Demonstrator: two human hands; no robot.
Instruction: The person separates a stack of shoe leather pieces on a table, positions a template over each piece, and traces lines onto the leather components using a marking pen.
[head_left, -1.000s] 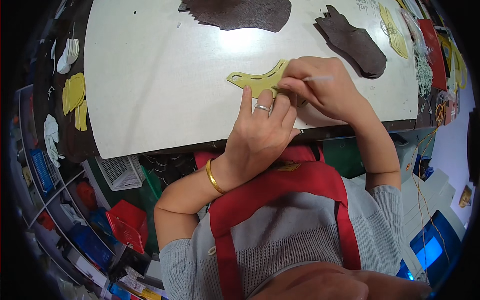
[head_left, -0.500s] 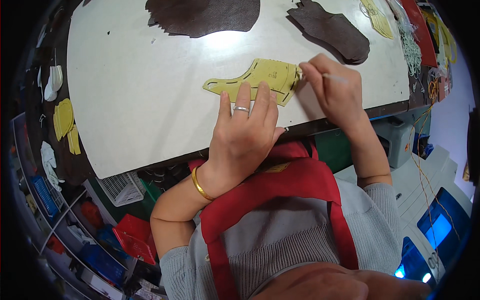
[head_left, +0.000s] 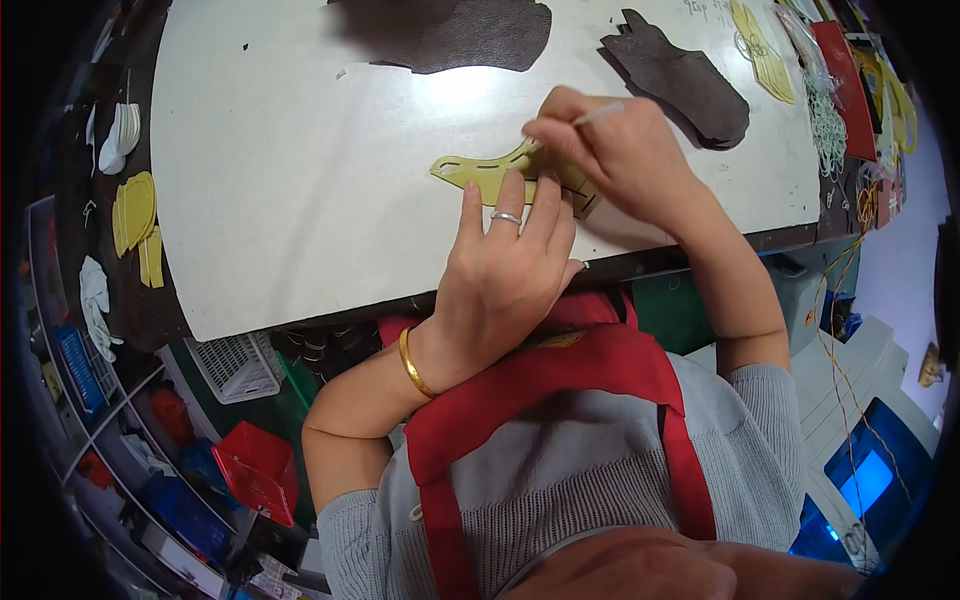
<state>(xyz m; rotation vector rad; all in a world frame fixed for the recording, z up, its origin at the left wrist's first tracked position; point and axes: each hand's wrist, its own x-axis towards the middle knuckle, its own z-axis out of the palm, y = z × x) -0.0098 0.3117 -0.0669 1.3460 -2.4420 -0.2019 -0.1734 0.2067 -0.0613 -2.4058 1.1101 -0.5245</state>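
A yellow pattern template with dark dashed lines lies on the white tabletop in front of me. My left hand, with a ring on it, rests on the template with its fingers stretched out, holding it flat. My right hand is closed around a thin, pale pen-like stick. It is at the template's far edge, near the middle, and covers much of the template's right part. The tip of the stick is hidden by the hand.
Dark brown leather pieces lie at the far side, their left end blurred. Another brown leather stack sits at the far right. Yellow templates, a tangle of pale cord and, at left, more yellow pieces lie near the table's edges.
My right hand has moved left with the stick, from the template's right end to its far edge near the middle. The left hand still presses on the template. The view has shifted slightly.
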